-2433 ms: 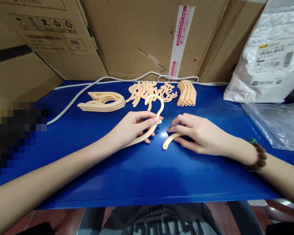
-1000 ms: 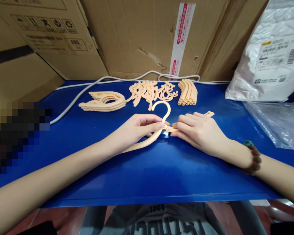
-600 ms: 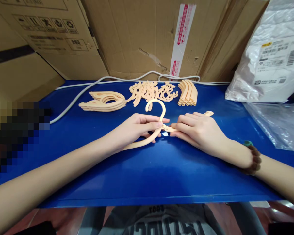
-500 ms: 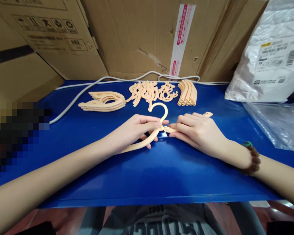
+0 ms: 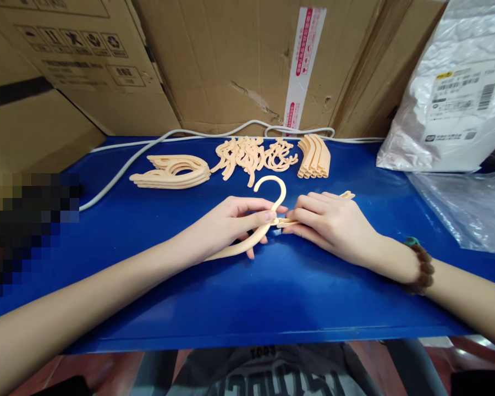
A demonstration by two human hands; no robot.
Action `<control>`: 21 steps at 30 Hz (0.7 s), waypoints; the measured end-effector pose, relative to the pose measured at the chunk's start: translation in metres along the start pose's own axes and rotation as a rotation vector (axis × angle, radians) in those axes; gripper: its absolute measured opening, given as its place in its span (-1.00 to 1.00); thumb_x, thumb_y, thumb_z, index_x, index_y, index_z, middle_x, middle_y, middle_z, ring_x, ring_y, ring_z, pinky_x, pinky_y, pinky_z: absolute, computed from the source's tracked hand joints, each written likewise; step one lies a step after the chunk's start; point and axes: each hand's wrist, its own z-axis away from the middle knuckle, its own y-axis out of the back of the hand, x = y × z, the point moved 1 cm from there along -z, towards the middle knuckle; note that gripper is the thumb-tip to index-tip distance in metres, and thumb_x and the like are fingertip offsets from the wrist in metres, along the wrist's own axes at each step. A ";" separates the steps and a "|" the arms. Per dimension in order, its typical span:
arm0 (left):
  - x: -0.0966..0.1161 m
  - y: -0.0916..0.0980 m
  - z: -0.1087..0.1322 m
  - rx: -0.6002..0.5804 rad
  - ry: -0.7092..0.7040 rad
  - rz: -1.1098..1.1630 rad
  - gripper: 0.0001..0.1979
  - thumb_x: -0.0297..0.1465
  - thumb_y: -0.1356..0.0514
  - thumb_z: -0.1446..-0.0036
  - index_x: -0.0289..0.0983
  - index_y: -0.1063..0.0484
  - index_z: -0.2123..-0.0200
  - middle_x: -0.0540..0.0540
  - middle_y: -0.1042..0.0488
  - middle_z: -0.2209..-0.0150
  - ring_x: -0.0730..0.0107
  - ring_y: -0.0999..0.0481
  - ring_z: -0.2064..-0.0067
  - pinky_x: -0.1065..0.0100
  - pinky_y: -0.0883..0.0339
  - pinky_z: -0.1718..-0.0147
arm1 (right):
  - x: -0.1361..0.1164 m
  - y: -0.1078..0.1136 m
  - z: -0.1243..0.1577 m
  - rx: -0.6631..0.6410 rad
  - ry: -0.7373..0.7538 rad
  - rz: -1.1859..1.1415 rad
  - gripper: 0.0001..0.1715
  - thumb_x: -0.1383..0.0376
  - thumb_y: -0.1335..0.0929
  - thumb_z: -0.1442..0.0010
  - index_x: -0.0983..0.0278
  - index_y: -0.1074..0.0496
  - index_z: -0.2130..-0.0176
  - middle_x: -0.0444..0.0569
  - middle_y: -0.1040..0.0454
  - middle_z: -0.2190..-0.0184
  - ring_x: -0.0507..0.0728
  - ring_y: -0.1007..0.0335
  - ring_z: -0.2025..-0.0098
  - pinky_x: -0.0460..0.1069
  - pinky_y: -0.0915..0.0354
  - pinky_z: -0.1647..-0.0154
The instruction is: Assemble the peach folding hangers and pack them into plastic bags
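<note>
My left hand (image 5: pixel 225 225) pinches a peach plastic hanger piece with a hook (image 5: pixel 272 190); its curved arm runs back under my palm. My right hand (image 5: pixel 332 223) is closed on a second peach hanger arm (image 5: pixel 346 194), whose far end sticks out past my knuckles. The two pieces meet between my fingertips, just above the blue table (image 5: pixel 247 297). Further back lie a stack of assembled hangers (image 5: pixel 173 170), a loose heap of hook pieces (image 5: pixel 256 154) and a neat row of curved arms (image 5: pixel 314 157).
Cardboard boxes (image 5: pixel 231 60) wall off the back and left. A white cable (image 5: pixel 140 157) runs along the table's rear edge. A white plastic parcel (image 5: pixel 449 99) and clear plastic bag (image 5: pixel 466 212) sit at the right. A blurred patch covers the left edge.
My right hand has lifted the second arm off the table and brought it to the hooked piece in my left hand. The two ends now touch; the hook has tilted slightly.
</note>
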 end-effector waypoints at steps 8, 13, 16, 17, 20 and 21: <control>0.001 0.000 0.001 0.003 0.012 0.002 -0.66 -0.27 -0.25 -0.24 -0.29 -0.57 -0.02 -0.04 -0.47 0.46 0.42 -0.51 0.41 0.51 -0.46 0.55 | -0.002 0.001 0.000 0.018 0.004 -0.027 -0.53 0.11 -0.18 -0.47 0.31 -0.50 0.26 -0.05 -0.47 0.39 0.06 -0.31 0.38 -0.04 -0.17 0.32; 0.004 -0.002 0.001 0.013 0.022 0.031 -0.67 -0.28 -0.28 -0.20 -0.33 -0.59 0.03 -0.03 -0.48 0.50 0.46 -0.48 0.47 0.51 -0.44 0.54 | -0.002 0.000 0.000 0.014 0.007 -0.034 -0.52 0.11 -0.18 -0.47 0.31 -0.50 0.26 -0.04 -0.47 0.38 0.06 -0.31 0.39 -0.03 -0.17 0.32; 0.004 -0.002 0.001 0.012 0.019 0.035 -0.68 -0.29 -0.27 -0.21 -0.35 -0.58 0.04 -0.03 -0.48 0.51 0.46 -0.49 0.46 0.52 -0.44 0.54 | -0.003 0.000 -0.001 0.013 0.004 -0.026 -0.51 0.11 -0.17 -0.47 0.31 -0.50 0.27 -0.05 -0.47 0.39 0.06 -0.30 0.39 -0.04 -0.16 0.32; 0.003 -0.001 0.001 0.012 0.013 0.032 -0.68 -0.30 -0.26 -0.22 -0.35 -0.58 0.03 -0.02 -0.47 0.51 0.47 -0.48 0.46 0.52 -0.44 0.54 | -0.003 0.000 -0.001 0.013 0.004 -0.024 -0.51 0.11 -0.17 -0.47 0.31 -0.50 0.27 -0.05 -0.47 0.39 0.06 -0.30 0.39 -0.04 -0.16 0.32; 0.002 -0.001 0.001 0.007 -0.011 0.013 -0.70 -0.30 -0.23 -0.26 -0.35 -0.58 0.03 -0.01 -0.48 0.50 0.52 -0.46 0.49 0.55 -0.44 0.54 | -0.004 0.000 -0.001 0.016 0.007 -0.020 -0.52 0.11 -0.18 -0.47 0.31 -0.49 0.29 -0.06 -0.47 0.40 0.05 -0.30 0.40 -0.04 -0.16 0.34; 0.002 -0.002 0.001 0.006 -0.020 0.006 -0.70 -0.31 -0.23 -0.27 -0.35 -0.57 0.03 -0.01 -0.48 0.49 0.53 -0.46 0.49 0.55 -0.44 0.54 | -0.004 0.000 -0.001 0.019 0.010 -0.020 -0.52 0.11 -0.18 -0.47 0.31 -0.49 0.29 -0.06 -0.46 0.41 0.05 -0.30 0.40 -0.05 -0.16 0.34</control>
